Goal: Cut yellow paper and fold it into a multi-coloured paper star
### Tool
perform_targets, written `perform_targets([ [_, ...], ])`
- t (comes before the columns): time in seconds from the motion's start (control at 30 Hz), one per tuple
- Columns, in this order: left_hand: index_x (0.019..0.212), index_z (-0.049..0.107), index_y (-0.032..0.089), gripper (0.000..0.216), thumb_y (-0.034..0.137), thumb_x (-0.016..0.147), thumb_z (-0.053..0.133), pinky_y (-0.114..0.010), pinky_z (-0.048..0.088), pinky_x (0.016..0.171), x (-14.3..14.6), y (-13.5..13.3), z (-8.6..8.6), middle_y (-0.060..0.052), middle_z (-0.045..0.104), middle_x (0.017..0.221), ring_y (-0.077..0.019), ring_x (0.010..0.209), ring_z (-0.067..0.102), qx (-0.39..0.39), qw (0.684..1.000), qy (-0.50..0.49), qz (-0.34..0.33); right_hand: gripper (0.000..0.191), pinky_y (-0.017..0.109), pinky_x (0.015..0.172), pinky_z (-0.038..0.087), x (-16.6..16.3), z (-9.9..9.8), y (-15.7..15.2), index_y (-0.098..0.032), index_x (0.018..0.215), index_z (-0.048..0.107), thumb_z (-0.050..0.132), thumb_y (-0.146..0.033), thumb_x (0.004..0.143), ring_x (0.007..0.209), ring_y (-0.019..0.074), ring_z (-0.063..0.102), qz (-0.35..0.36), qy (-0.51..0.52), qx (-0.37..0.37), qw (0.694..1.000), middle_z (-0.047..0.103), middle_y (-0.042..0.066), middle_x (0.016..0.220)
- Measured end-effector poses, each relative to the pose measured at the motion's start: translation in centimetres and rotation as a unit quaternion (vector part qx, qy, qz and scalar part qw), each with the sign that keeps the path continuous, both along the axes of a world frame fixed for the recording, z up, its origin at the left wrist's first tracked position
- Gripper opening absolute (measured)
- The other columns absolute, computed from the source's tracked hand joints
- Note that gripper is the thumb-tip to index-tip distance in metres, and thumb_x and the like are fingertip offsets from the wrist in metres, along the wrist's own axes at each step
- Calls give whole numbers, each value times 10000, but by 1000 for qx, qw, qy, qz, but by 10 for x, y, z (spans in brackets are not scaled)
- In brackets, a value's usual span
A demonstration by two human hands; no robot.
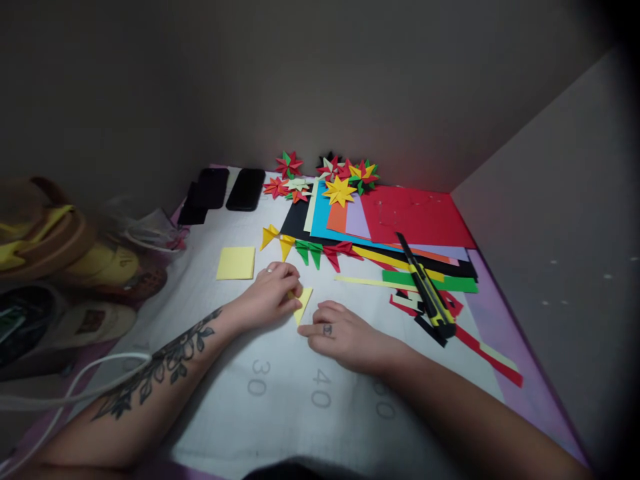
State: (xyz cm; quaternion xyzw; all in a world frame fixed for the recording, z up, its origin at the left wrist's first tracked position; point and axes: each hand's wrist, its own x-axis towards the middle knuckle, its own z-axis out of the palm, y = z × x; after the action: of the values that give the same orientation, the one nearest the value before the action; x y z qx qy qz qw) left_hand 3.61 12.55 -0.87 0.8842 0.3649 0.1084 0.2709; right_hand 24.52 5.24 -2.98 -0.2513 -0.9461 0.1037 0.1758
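Note:
A small piece of yellow paper, folded to a pointed shape, lies on the white mat between my hands. My left hand has its fingers closed on the upper left part of this paper and hides some of it. From the other side, my right hand reaches a stretched finger to the paper's lower tip. Its other fingers are bent, with no object showing in them. Just left of my left hand lies a stack of yellow paper squares.
Folded pieces in yellow, green and red form a row beyond my hands. Paper stars and coloured sheets lie farther back. A utility knife rests among paper strips at right. Phones lie back left; a white cable runs near my left arm.

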Motion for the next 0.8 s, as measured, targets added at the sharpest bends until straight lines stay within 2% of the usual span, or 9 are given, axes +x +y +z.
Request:
perform_targets([
  [0.13, 792, 610, 204, 76, 269, 810, 576, -397, 384, 878, 0, 1, 0, -67, 542, 1043, -243, 1009, 464, 2, 1000, -7, -7, 231, 341, 756, 449, 3, -2, 1, -214, 794, 618, 464, -44, 770, 800, 188, 515, -37, 85, -32, 995, 648, 41, 834],
  [0.27, 772, 572, 196, 72, 234, 829, 550, -375, 396, 878, -1, 1, 2, -53, 586, 942, -215, 962, 503, -36, 997, -58, -19, 281, 357, 773, 478, 6, -2, 4, -221, 893, 599, 440, -28, 764, 832, 188, 560, -105, 220, -77, 967, 678, 50, 893],
  [0.33, 759, 538, 193, 83, 213, 839, 524, -355, 415, 869, -1, 1, 4, -47, 591, 941, -197, 958, 527, -78, 990, -115, -3, 244, 344, 754, 488, 4, -1, 3, -213, 939, 594, 450, -69, 805, 841, 185, 579, -183, 265, -124, 938, 671, 63, 919],
  [0.43, 749, 496, 192, 102, 200, 850, 488, -327, 441, 840, 2, -3, 7, -63, 577, 1005, -196, 1039, 533, -113, 970, -202, 79, 139, 279, 630, 484, -4, -1, 2, -199, 933, 595, 504, -173, 830, 736, 158, 590, -304, 305, -250, 867, 647, 50, 861],
  [0.5, 748, 493, 190, 104, 202, 851, 494, -324, 441, 842, 6, -7, 8, -77, 564, 1056, -203, 1078, 523, -102, 958, -236, 126, 122, 243, 563, 466, -11, 0, 2, -193, 918, 596, 546, -240, 817, 663, 136, 580, -325, 333, -351, 813, 633, 25, 800],
  [0.6, 750, 509, 188, 111, 209, 859, 506, -321, 433, 855, 11, -15, 10, -84, 559, 1075, -205, 1102, 512, -79, 956, -249, 137, 121, 209, 484, 419, -17, 3, 3, -188, 825, 590, 567, -305, 802, 537, 100, 530, -320, 358, -451, 753, 595, -17, 684],
  [0.7, 745, 527, 187, 116, 208, 859, 520, -327, 425, 878, 15, -21, 9, -81, 569, 1052, -204, 1115, 505, -72, 955, -255, 131, 154, 192, 442, 372, -18, 7, 5, -185, 706, 552, 548, -306, 801, 460, 75, 478, -330, 365, -486, 722, 574, -35, 623],
  [0.8, 732, 543, 184, 105, 202, 835, 549, -334, 438, 863, 17, -22, 5, -84, 572, 1060, -205, 1087, 527, -93, 947, -268, 147, 151, 187, 439, 360, -17, 6, 5, -187, 680, 536, 544, -290, 790, 455, 73, 475, -344, 365, -490, 713, 574, -39, 606],
])
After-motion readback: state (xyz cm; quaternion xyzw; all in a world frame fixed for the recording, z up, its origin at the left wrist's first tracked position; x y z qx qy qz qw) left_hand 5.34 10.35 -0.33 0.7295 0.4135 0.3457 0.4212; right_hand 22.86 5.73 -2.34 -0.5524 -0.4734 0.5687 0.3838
